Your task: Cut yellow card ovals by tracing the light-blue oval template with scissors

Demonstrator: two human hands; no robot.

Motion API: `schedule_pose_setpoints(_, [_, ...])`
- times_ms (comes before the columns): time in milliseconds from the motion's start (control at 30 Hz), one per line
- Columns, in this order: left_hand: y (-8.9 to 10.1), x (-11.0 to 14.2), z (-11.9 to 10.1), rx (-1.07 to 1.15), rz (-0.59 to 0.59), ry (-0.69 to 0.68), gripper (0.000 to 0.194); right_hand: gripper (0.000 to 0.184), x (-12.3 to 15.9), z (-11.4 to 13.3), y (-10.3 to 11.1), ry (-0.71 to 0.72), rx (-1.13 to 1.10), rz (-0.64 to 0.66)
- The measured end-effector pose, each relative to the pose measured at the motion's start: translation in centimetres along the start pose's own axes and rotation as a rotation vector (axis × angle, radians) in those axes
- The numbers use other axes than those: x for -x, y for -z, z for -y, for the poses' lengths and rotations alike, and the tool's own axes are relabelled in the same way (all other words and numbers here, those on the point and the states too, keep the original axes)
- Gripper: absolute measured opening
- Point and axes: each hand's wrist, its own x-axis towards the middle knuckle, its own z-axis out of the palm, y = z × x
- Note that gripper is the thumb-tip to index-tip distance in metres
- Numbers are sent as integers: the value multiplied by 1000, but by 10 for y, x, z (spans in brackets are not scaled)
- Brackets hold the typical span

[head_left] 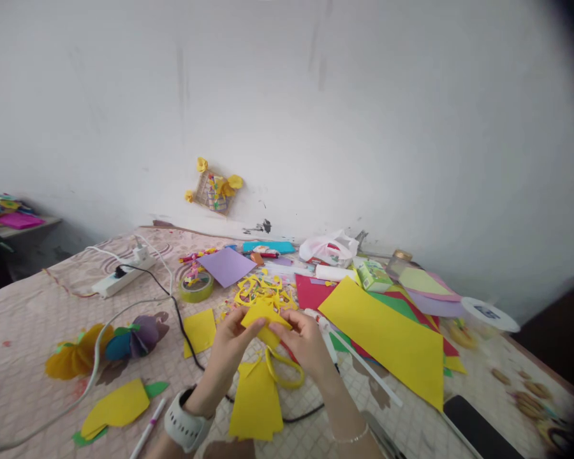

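Observation:
A small yellow paper piece [263, 312] is pinched between my left hand [234, 338] and my right hand [309, 341], thumbs on its near side. Both hands are closed on its edges, above the middle of the table. Under them lie scissors with yellow handles [291, 384], their blades mostly hidden. Several yellow paper pieces [256, 405] form a stack just nearer to me. A yellow square [199, 331] rests left of my left hand, and curly yellow paper scraps [263, 292] lie beyond both hands. By my right hand is a white glue gun [326, 328], partly covered.
A white power strip [124, 276] with cables lies at the left, near a tape roll [196, 287] and folded paper shapes [105, 347]. Large yellow sheets [387, 341] cover other coloured paper at the right. A phone [481, 427] lies near the front right edge.

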Motion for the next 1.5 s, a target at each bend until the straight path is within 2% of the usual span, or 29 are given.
schedule_pose_setpoints(167, [-5, -11, -27, -13, 152, 31, 30, 19, 4, 10, 15, 26, 14, 12])
schedule_pose_setpoints(300, [-2, -8, -33, -53, 239, 43, 27, 20, 10, 18, 18, 24, -7, -36])
schedule_pose_setpoints(467, [-2, -1, -31, -79, 173, -68, 29, 29, 15, 18, 13, -36, -147, -194])
schedule_pose_setpoints(567, [-2, 1, -30, -110, 149, -110, 30, 27, 15, 17, 8, -39, -242, -206])
schedule_pose_setpoints(700, [0, 1, -34, -154, 132, -121, 30, 25, 14, 20, 5, -23, -254, -236])
schedule_pose_setpoints(933, [-3, 9, -42, -83, 235, -53, 25, 21, 19, 31, 7, 25, -200, -161])
schedule_pose_setpoints(1033, [-4, 13, -45, -73, 239, -22, 26, 19, 22, 32, 7, 41, -184, -133])
schedule_pose_setpoints(1333, [-9, 19, -53, -109, 238, -98, 19, 16, 24, 36, 5, 57, -278, -180])
schedule_pose_setpoints(1500, [-8, 23, -52, -100, 231, -78, 22, 15, 27, 39, 3, 54, -278, -194])
